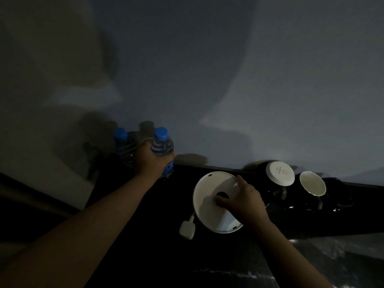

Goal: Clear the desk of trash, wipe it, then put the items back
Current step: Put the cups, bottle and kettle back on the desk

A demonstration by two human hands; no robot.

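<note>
My left hand (150,161) is wrapped around a clear water bottle with a blue cap (163,147), upright at the back of the dark desk (166,256). A second blue-capped bottle (123,146) stands just left of it against the wall. My right hand (243,201) rests on a round white kettle base (209,201), fingers at its dark centre hole and far rim. The base's white cord runs to a white plug (187,229) lying on the desk at its lower left.
Two dark mugs stand at the back right: one (279,173) covered by a white paper lid, the other (312,182) open with a white inside. A grey wall rises right behind the desk. The scene is dim.
</note>
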